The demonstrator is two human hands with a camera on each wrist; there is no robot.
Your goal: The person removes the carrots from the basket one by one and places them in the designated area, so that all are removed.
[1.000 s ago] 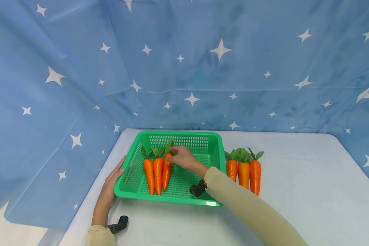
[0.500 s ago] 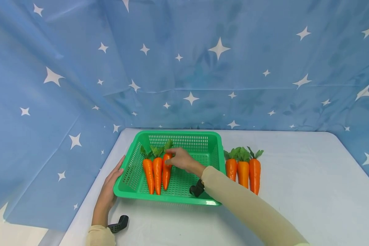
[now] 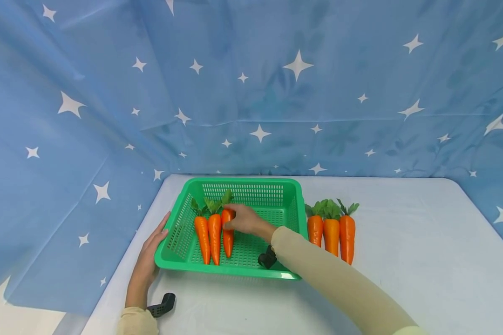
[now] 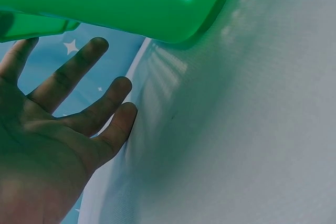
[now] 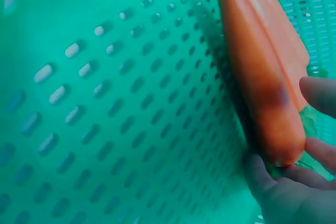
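The right hand (image 3: pixel 246 218) grips a carrot (image 3: pixel 228 242) near its leafy end inside the green basket (image 3: pixel 247 180), thumb and fingers around the crown; two carrots (image 3: pixel 202 237) lie just to its left, leaves toward the far wall. The left hand (image 3: pixel 148 253) has its fingers extended along the basket's left end, seemingly touching — a useful brace; three more carrots (image 3: pixel 331 236) lie on the surface (image 3: pixel 411 232) to the right. Placing it well likely means aligning it with its neighbours, resting it flat, then loosening the fingers gently — leaves unsnagged.
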